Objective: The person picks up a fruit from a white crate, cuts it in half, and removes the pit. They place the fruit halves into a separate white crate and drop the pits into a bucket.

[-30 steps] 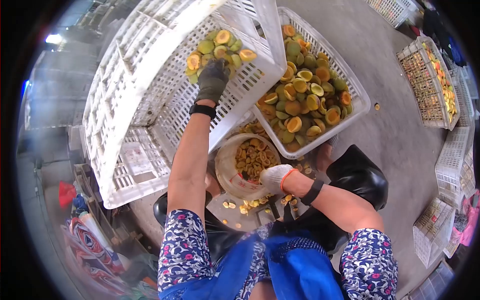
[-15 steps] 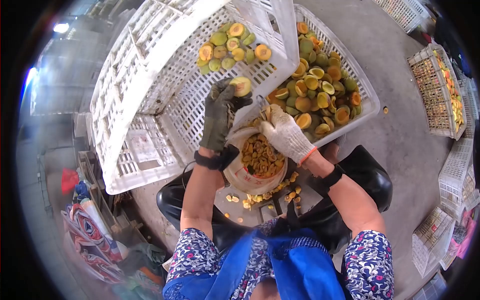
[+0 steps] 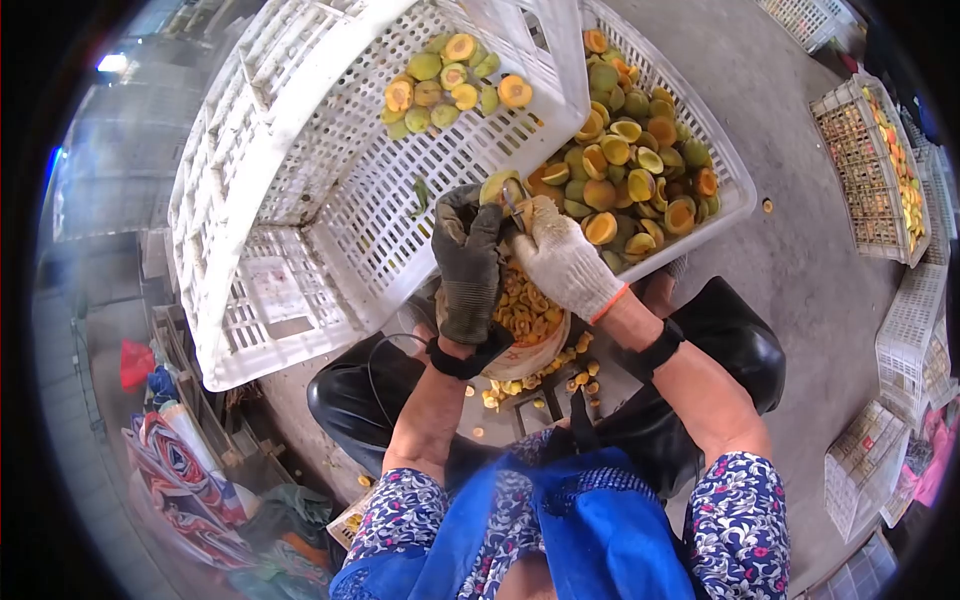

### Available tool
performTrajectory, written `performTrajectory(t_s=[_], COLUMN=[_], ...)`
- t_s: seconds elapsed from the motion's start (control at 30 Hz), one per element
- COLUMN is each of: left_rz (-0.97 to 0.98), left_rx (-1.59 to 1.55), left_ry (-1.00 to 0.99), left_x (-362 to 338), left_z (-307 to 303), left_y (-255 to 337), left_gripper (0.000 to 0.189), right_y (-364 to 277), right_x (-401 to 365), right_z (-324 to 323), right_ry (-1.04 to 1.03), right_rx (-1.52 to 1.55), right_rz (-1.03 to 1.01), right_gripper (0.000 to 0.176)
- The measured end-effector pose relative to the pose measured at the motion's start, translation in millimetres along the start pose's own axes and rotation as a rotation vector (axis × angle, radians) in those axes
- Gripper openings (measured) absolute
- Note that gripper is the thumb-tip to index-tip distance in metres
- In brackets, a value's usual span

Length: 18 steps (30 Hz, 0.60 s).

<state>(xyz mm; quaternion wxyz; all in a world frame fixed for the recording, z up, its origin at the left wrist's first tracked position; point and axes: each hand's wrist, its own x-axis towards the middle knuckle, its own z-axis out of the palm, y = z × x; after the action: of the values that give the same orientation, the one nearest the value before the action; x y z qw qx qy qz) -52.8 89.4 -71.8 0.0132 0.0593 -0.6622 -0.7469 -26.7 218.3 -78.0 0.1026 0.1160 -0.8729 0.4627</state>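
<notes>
My left hand (image 3: pixel 467 255), in a dark glove, is closed around a peach half (image 3: pixel 494 187) above the bucket. My right hand (image 3: pixel 568 258), in a pale knitted glove, grips a pitting tool with a curved metal end (image 3: pixel 514 193). The metal end is at the peach half; how deep it sits is hidden. Below both hands, a bucket (image 3: pixel 540 360) holds many cut-out peach pits (image 3: pixel 528 308). Beyond my right hand, a white crate (image 3: pixel 735 190) is heaped with hollowed peach halves (image 3: pixel 640 160).
A tilted white crate (image 3: pixel 240 330) at the left holds peach halves with pits (image 3: pixel 425 92) and a green leaf (image 3: pixel 420 194). Pit pieces (image 3: pixel 583 380) lie on the floor around the bucket. More crates (image 3: pixel 865 165) line the right side. Bundled cloth (image 3: pixel 185 470) lies at lower left.
My left hand has moved right with the peach half, bringing it to the tool in my right hand. The leaf now shows in the tilted crate. The view has shifted slightly.
</notes>
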Motion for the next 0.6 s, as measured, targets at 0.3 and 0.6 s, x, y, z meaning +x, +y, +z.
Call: performTrajectory(t_s=[0.3,0.6], left_rz=[-0.083,-0.061], left_rx=[-0.255,-0.291], left_ry=[-0.118,-0.192], left_x=[-4,-8], left_z=[-6,-1], left_y=[-4,-16], left_gripper=[0.026,0.033], right_y=[-12,1], right_x=[2,4], right_z=[3,-5], right_ry=[-0.111,-0.232], right_rx=[0.336,0.432], right_rz=[0.322,0.412], right_gripper=[0.032,0.037])
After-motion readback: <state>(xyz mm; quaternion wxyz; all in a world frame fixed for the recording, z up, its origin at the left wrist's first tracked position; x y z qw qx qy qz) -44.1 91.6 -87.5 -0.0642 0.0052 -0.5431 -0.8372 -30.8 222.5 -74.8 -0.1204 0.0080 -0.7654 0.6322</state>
